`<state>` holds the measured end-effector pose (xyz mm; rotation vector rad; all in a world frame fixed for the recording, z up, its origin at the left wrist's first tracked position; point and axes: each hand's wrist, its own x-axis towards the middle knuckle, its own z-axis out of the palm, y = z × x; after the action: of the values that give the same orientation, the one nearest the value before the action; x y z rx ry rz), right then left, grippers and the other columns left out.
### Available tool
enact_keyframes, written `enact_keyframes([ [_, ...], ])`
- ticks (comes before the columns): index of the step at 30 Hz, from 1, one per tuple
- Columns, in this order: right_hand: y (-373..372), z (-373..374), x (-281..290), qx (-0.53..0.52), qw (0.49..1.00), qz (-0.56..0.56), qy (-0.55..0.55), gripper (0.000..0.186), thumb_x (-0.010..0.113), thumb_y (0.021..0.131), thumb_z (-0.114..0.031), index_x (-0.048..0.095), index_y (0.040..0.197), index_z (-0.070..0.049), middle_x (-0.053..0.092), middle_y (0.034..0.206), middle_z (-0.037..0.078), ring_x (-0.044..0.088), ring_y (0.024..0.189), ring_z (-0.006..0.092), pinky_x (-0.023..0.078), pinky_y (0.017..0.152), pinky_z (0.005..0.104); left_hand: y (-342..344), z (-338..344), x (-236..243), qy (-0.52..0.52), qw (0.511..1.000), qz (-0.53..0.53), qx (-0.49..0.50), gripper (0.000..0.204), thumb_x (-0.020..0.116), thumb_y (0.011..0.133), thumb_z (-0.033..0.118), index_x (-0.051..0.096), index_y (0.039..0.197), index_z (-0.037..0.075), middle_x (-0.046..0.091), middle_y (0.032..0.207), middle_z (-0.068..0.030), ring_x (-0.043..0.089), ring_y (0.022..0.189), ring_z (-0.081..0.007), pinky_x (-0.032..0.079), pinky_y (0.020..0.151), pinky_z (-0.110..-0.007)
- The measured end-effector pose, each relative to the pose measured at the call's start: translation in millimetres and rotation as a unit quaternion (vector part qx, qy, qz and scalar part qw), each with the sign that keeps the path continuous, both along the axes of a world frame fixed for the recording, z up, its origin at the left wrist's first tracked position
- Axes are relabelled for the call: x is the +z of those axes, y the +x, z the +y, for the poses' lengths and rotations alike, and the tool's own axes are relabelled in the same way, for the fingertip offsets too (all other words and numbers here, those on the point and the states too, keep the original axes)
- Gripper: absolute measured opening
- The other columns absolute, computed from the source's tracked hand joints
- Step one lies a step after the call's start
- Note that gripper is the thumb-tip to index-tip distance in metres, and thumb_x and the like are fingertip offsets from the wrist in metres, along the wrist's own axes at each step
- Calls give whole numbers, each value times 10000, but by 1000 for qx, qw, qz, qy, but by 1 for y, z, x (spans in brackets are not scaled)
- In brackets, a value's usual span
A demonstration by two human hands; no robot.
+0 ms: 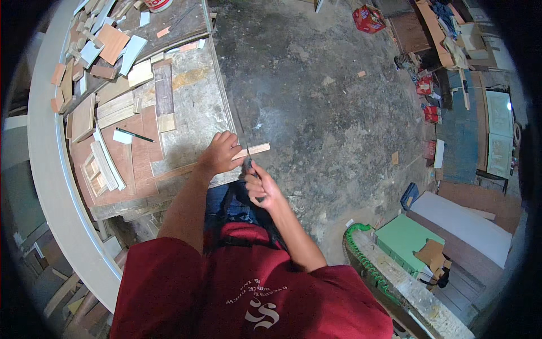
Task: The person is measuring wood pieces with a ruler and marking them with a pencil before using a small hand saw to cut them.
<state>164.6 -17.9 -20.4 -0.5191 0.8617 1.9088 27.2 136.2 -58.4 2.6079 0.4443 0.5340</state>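
Observation:
A narrow wooden strip lies across the right edge of the workbench, its pale end sticking out over the floor. My left hand is closed over the strip and presses it down at that edge. In my right hand is the dark handle of a handsaw, fingers wrapped round it. The thin blade points away from me and crosses the strip just right of my left hand. How deep the blade sits in the wood cannot be made out.
Wood offcuts are heaped at the bench's far left. A dark pen and a small wooden frame lie nearer. On the right stand a green box and a coiled green hose. A red carton sits farther off.

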Motion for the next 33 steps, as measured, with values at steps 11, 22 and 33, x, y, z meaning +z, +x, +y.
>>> enact_keyframes([
  [11,-7,17,-14,-40,999,-20,11,332,522,990,-380,533,772,-130,319,501,-41,264,347,69,205,275,209,-2,0,-4,-8,1000,0,-16,282,756,696,286,657,852,74,497,826,-76,506,835,-265,404,720,-402],
  [22,5,12,-10,11,998,-55,24,347,510,990,-404,520,762,-142,306,510,-47,259,347,66,210,276,215,4,-2,-1,-3,1000,7,-19,253,752,702,282,660,815,75,499,826,-72,508,841,-266,401,716,-407],
  [33,-4,3,-13,-8,999,-32,-3,352,529,980,-410,532,753,-142,334,500,-45,267,334,69,191,268,216,-1,-1,1,-19,999,26,-8,251,721,725,305,649,777,71,524,850,-80,508,884,-265,405,756,-394],
])
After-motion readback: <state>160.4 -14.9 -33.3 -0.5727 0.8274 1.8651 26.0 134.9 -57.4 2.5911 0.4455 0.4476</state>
